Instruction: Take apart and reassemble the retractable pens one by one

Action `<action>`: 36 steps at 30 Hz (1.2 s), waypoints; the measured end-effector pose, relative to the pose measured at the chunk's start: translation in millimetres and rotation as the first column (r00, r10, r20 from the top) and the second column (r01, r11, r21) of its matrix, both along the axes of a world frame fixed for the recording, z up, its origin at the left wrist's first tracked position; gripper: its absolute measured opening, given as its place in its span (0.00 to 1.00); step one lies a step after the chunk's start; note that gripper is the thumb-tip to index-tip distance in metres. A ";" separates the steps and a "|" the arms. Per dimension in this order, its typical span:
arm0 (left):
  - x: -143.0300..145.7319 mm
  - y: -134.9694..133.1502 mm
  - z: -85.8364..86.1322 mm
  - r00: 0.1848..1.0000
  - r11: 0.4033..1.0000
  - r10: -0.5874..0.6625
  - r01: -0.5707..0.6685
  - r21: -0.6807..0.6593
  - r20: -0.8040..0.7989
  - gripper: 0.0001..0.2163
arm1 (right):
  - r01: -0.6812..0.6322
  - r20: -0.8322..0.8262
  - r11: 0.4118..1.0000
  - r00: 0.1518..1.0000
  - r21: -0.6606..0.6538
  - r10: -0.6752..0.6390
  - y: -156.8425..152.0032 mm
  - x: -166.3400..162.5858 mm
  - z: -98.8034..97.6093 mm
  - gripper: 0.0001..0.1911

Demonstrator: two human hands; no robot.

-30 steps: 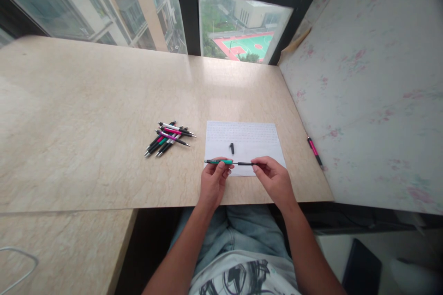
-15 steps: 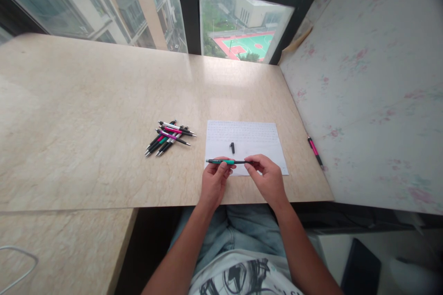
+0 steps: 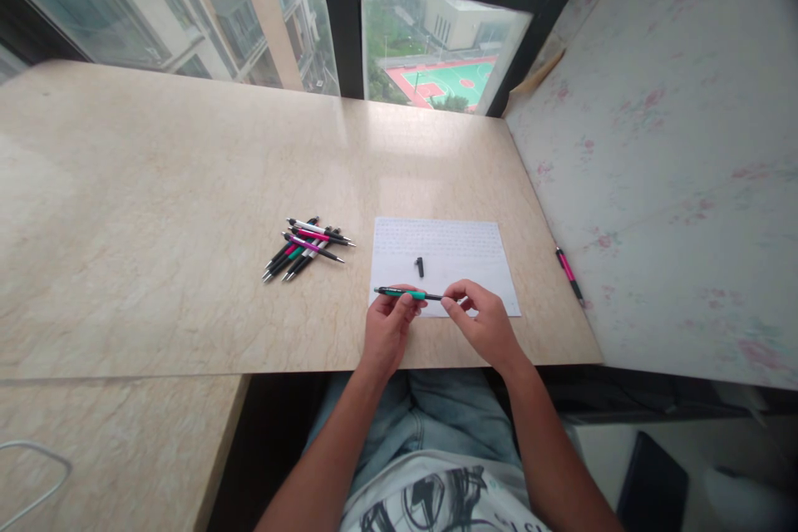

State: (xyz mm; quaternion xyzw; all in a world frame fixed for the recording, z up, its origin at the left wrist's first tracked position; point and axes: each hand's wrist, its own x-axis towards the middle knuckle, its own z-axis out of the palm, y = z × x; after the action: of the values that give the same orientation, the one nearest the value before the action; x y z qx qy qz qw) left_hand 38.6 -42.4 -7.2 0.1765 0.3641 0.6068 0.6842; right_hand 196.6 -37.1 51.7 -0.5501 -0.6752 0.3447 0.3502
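Observation:
My left hand is closed around the barrel of a green and black pen, which lies level above the paper. From the barrel's right end comes a thin dark pen refill. My right hand pinches the refill's far end between thumb and fingers, which hide its tip. Beyond the hands, a small black pen part rests on the white sheet of paper, with a tiny piece touching or close beside it. The paper bears rows of faint writing.
Left of the paper lies a crossed pile of pens in several colours. A pink and black pen rests against the wall at right. The marbled tabletop ends in front of my lap. A white cable is at lower left.
My right fingers have shifted slightly along the refill, toward the barrel. Both hands still hold the pen parts in nearly the same place. The view has moved a little.

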 end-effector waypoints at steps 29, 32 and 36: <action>0.4 0.0 0.2 1.000 1.000 0.010 -0.010 -0.004 -0.020 0.09 | 0.013 -0.009 1.000 1.000 -0.008 -0.013 -2.4 0.8 -5.1 0.10; 0.3 -0.4 -0.6 1.000 1.000 0.007 -0.007 0.002 -0.030 0.09 | -0.007 0.037 1.000 0.999 -0.003 0.007 -2.2 1.0 -4.4 0.12; 0.0 -1.0 -2.4 0.999 1.000 -0.006 0.007 0.015 -0.039 0.09 | -0.023 0.091 0.999 0.996 0.024 0.021 -1.9 1.2 -3.8 0.19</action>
State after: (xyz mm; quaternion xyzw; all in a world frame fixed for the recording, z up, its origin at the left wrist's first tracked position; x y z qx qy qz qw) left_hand 38.6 -43.4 -9.6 0.1948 0.3723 0.6039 0.6774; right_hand 197.9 -39.0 47.8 -0.5533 -0.7008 0.3145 0.3223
